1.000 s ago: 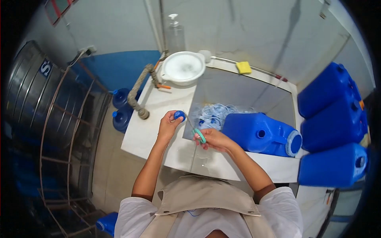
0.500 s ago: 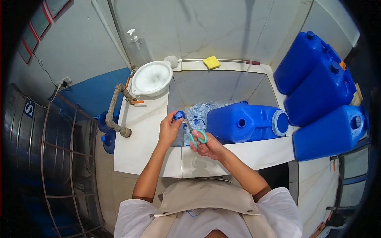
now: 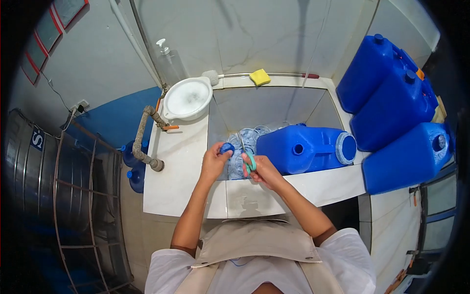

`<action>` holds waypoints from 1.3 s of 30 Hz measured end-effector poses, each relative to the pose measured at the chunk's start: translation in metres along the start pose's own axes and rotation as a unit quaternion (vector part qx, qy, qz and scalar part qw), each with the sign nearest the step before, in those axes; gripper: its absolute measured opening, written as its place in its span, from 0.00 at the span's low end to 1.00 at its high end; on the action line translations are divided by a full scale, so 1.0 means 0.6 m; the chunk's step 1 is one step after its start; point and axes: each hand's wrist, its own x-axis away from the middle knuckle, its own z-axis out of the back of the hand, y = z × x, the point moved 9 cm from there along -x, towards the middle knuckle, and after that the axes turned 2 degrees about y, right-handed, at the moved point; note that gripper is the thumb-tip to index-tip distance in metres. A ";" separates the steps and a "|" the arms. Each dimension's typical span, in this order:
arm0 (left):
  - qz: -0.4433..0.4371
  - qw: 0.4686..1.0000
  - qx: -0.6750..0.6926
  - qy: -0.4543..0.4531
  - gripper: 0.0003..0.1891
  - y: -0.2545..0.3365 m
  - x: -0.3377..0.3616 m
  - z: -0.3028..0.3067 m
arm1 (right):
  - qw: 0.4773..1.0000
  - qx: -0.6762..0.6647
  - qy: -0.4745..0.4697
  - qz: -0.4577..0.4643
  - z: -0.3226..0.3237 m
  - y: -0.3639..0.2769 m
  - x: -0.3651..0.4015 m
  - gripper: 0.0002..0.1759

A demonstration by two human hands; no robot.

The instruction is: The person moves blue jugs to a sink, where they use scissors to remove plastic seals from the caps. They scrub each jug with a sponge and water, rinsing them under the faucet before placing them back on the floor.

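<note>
White tiles covered the table (image 3: 176, 181) and the sunken sink (image 3: 274, 105) at its far side. Over the sink's near edge, the left hand (image 3: 213, 162) pinched a small blue cap (image 3: 226, 147) at its fingertips. The right hand (image 3: 265, 171), just to the right, was closed through the teal loops of the scissors (image 3: 248, 159). Their blades ran away from the person and tilted left, tips just beside the cap. A blue jerrycan (image 3: 303, 147) lay on its side in the sink.
</note>
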 end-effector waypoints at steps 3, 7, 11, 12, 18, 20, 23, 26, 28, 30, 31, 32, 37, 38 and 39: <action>0.063 0.998 0.008 -0.007 0.10 -0.002 -0.013 0.011 | 0.955 0.259 0.077 0.121 0.010 -0.034 0.001 0.19; 0.104 0.992 0.030 -0.072 0.09 0.009 -0.003 -0.022 | 0.831 0.415 0.138 0.344 -0.031 -0.127 0.010 0.17; 0.071 0.994 -0.002 -0.085 0.09 -0.003 -0.010 -0.018 | 0.755 0.514 0.062 0.402 -0.064 -0.138 0.011 0.17; 0.052 0.995 -0.033 -0.084 0.09 -0.006 -0.012 -0.016 | 0.756 0.514 0.068 0.400 -0.065 -0.137 0.012 0.17; 0.018 0.987 -0.161 -0.001 0.12 0.028 -0.010 0.000 | 0.727 0.482 0.145 0.468 -0.078 -0.148 0.014 0.16; -0.010 0.984 -0.175 0.017 0.15 0.040 -0.013 0.001 | 0.727 0.474 0.154 0.472 -0.082 -0.153 0.018 0.15; -0.103 0.964 -0.242 0.048 0.15 0.063 -0.010 -0.002 | 0.731 0.448 0.179 0.483 -0.072 -0.159 0.018 0.13; -0.179 0.943 -0.269 0.079 0.12 0.089 -0.005 -0.010 | 0.769 0.371 0.202 0.479 -0.043 -0.161 -0.001 0.11; -0.119 0.965 -0.226 0.065 0.12 0.068 -0.017 -0.005 | 0.801 0.310 0.202 0.469 -0.021 -0.159 -0.024 0.10; -0.141 0.978 -0.145 0.048 0.13 0.057 -0.021 -0.008 | 0.864 0.219 0.235 0.388 0.032 -0.134 -0.068 0.11; -0.141 0.978 -0.145 0.049 0.13 0.050 -0.022 -0.011 | 0.881 0.176 0.215 0.382 0.037 -0.130 -0.082 0.11; -0.155 0.977 -0.131 0.064 0.12 0.046 -0.019 -0.009 | 0.881 0.176 0.215 0.383 0.043 -0.124 -0.085 0.11; -0.146 0.968 -0.173 0.113 0.13 0.046 -0.020 0.001 | 0.886 0.201 0.135 0.394 0.017 -0.133 -0.064 0.11; -0.152 0.965 -0.186 0.107 0.13 0.054 -0.019 -0.004 | 0.887 0.202 0.136 0.394 0.006 -0.147 -0.046 0.11; -0.159 0.962 -0.198 0.101 0.14 0.062 -0.020 -0.010 | 0.868 0.264 0.156 0.391 -0.006 -0.162 -0.027 0.12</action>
